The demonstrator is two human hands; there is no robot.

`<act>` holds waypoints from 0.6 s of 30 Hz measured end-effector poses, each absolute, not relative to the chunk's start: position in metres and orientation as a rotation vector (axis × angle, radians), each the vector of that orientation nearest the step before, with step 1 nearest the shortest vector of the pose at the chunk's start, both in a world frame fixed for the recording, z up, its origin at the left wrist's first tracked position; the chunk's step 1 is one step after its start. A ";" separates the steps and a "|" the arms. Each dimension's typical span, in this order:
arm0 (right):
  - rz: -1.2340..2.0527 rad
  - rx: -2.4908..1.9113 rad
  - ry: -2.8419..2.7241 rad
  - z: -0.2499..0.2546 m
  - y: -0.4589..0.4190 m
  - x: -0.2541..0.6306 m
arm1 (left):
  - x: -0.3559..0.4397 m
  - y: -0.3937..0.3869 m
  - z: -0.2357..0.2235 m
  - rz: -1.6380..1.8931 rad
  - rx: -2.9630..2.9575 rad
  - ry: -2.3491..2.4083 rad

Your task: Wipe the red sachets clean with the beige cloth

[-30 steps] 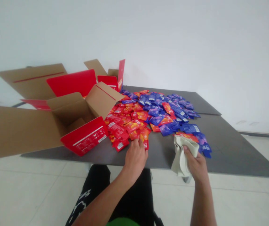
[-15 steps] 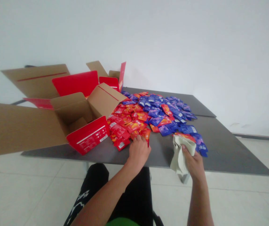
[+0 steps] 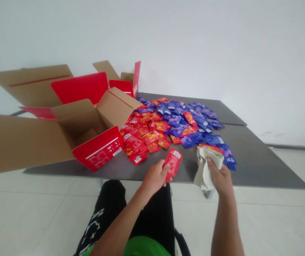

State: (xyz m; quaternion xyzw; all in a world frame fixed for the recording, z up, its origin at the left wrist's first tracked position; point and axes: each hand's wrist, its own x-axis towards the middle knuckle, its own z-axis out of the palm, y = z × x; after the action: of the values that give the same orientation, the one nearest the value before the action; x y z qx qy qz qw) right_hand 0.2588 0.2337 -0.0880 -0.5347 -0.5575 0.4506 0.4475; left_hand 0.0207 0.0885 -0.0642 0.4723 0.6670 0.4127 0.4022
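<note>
At the near edge of the table (image 3: 259, 165), I now have a red packet (image 3: 175, 160) lifted off the pile (image 3: 142, 132), pinched in my left hand's (image 3: 154, 176) fingers, apart from the rest; my right hand's (image 3: 223, 180) fingers clamp a pale cloth (image 3: 203, 172) near blue packets (image 3: 228, 156).

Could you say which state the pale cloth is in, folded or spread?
Folded: the pale cloth shows stacked layers along its upper edge, gathered in the right hand.

Glossy red packet (image 3: 173, 163), matt cloth (image 3: 205, 170).
</note>
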 end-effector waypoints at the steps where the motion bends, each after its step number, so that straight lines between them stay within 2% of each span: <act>1: 1.115 -1.319 -1.384 -0.087 0.233 0.258 | 0.021 0.089 -0.065 1.032 1.175 1.697; 11: 1.113 -1.292 -1.376 -0.097 0.237 0.260 | 0.034 0.055 -0.074 0.863 1.890 2.269; 18: 1.096 -1.320 -1.601 -0.077 0.233 0.252 | 0.032 0.044 -0.111 0.880 2.287 2.083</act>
State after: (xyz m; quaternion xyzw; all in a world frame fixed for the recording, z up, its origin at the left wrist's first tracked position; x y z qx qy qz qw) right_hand 0.2525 0.2330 -0.0774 -0.5185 -0.6291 0.4307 0.3872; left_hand 0.0322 0.0440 -0.1109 0.7106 0.6472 0.2735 -0.0376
